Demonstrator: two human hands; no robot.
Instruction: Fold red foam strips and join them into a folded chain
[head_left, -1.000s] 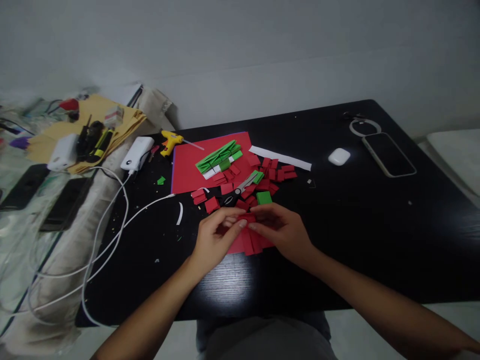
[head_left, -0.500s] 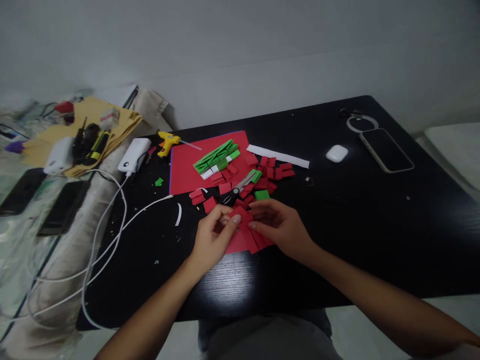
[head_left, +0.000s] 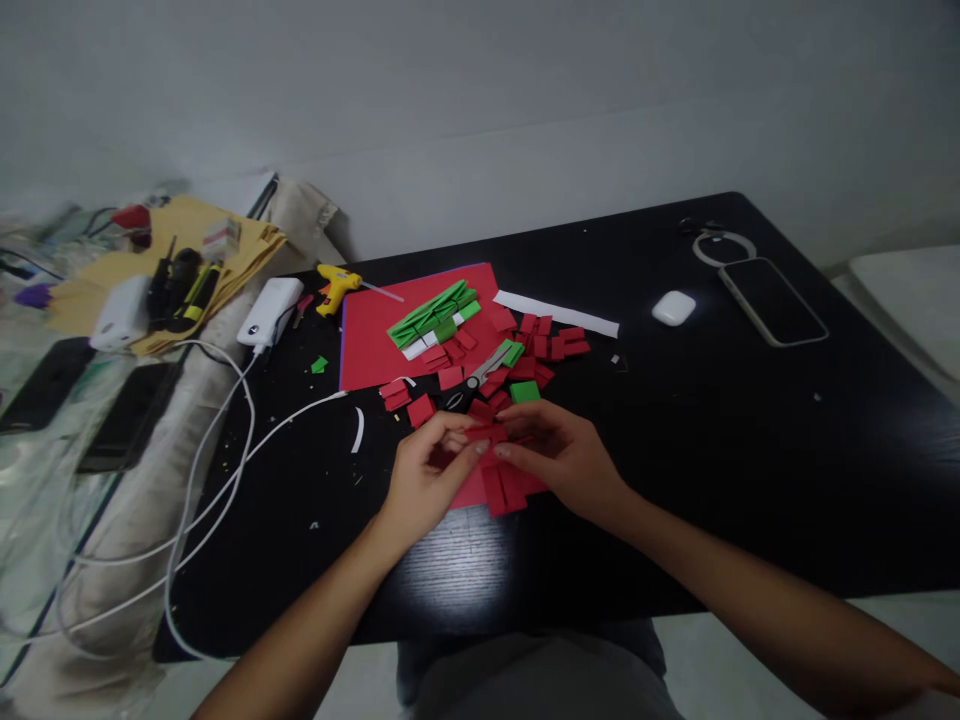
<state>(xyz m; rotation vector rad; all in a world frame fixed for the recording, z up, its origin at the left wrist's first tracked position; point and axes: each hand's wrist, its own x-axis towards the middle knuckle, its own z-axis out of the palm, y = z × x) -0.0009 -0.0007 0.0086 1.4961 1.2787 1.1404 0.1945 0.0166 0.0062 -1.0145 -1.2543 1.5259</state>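
Observation:
Between my two hands is a small folded red paper piece. My left hand pinches its left side between thumb and fingers. On the other side my right hand grips its edge, the fingertips partly hidden. Beneath them lie a red paper sheet and folded red strips. Just beyond, black-handled scissors rest among loose red paper pieces and a folded green piece. A row of pleated green paper sits on a larger red sheet.
A yellow glue gun and white power bank stand at the table's back left, with white cables trailing. A white paper strip lies behind the pieces. To the right are a white earbud case and a phone.
My right fingers have closed in on the red piece, and both thumbs are nearer each other. The red strips below have shifted slightly left and toward me.

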